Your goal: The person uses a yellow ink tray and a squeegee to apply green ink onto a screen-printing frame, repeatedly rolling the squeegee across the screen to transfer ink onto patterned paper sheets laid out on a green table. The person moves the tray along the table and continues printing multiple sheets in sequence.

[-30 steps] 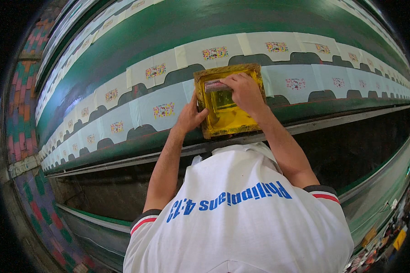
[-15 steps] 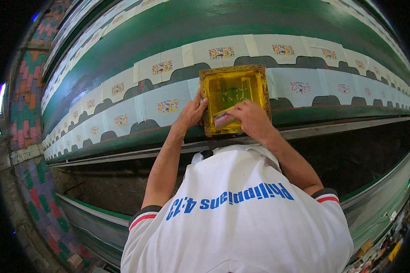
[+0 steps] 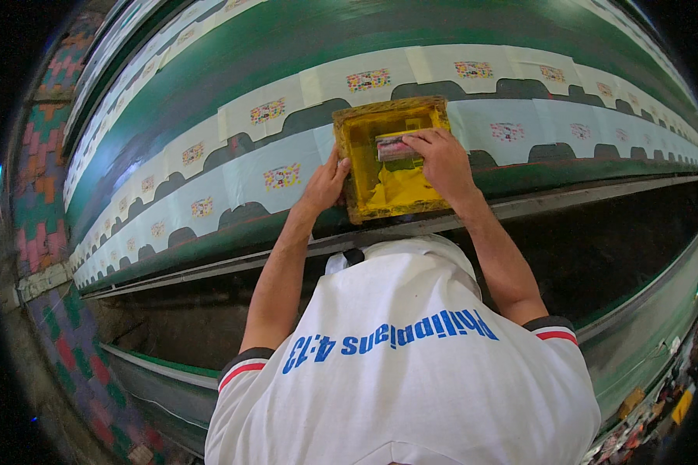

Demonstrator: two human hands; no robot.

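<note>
A wooden screen-printing frame [image 3: 390, 109], stained yellow, lies over a row of pale fabric panels [image 3: 318, 147] along the near side of a long green table. My left hand [image 3: 327, 184] grips the left side of this frame, fingers behind its outer edge and the thumb on the rim. Inside the frame, my right hand [image 3: 445, 161] is closed on a squeegee [image 3: 395, 148], which stands on the mesh toward the far side. Thick yellow ink [image 3: 406, 187] covers the near half of the mesh. What lies under the frame is hidden.
Printed panels with small coloured patterns [image 3: 282, 177] run in rows both ways along the green table [image 3: 233, 93]. A metal rail [image 3: 597, 186] edges the table in front of me. Another long table [image 3: 644, 341] stands behind, and coloured paving [image 3: 62, 341] lies at the left.
The squeegee in my right hand has moved from the near part of the frame to its far part. Yellow ink now shows across the near half. My left hand keeps its hold.
</note>
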